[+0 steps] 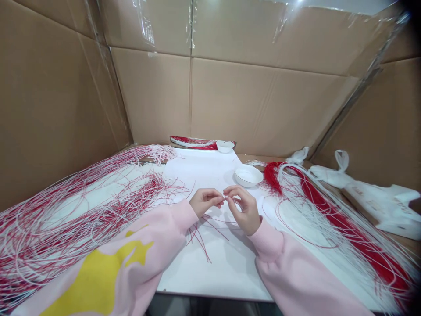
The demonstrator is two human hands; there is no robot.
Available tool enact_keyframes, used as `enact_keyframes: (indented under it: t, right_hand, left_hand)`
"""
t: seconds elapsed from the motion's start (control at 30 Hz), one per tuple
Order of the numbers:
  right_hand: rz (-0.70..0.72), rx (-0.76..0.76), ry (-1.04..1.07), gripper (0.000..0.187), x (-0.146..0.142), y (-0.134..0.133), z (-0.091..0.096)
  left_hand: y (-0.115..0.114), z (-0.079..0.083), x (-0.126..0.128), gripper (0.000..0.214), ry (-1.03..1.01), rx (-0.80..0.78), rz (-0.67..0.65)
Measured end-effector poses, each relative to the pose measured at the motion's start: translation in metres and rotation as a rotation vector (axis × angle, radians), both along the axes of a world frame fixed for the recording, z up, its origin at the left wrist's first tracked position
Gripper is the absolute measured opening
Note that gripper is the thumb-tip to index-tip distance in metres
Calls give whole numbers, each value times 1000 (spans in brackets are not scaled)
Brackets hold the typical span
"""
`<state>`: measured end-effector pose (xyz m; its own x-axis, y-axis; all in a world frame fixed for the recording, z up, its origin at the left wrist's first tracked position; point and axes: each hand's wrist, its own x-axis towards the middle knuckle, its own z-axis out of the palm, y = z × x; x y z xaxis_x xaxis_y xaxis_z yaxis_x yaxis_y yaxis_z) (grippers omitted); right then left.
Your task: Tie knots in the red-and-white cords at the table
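Head view: the left grip (206, 201) and right grip (244, 211) are pinched on a thin strand (225, 198); a white bowl (248, 177) sits beyond the right grip.

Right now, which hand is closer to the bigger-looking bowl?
The right hand, just in front of the bowl; the left hand is farther off, to its left.

The cords (151, 184) look smooth, the walls (226, 96) matt cardboard, the tape (147, 30) glossy plastic.
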<state>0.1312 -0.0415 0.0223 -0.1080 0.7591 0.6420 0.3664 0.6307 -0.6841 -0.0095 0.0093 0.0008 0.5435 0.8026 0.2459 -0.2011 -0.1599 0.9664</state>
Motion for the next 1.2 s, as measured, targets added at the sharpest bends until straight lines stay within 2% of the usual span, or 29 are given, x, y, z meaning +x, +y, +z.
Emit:
enact_keyframes:
  t: [0.17,0.37,1.2]
  right_hand:
    - [26,-8,-15,8,-1,-6,3]
    - [24,5,-44,9,-1,-8,4]
    - [-12,33,-93,11,0,-8,4]
  left_hand:
    - [-3,3,-1,25,-110,-95,-31]
    - [-4,3,-1,29,-100,-144,-8]
    - [-7,9,0,28,-86,-146,1]
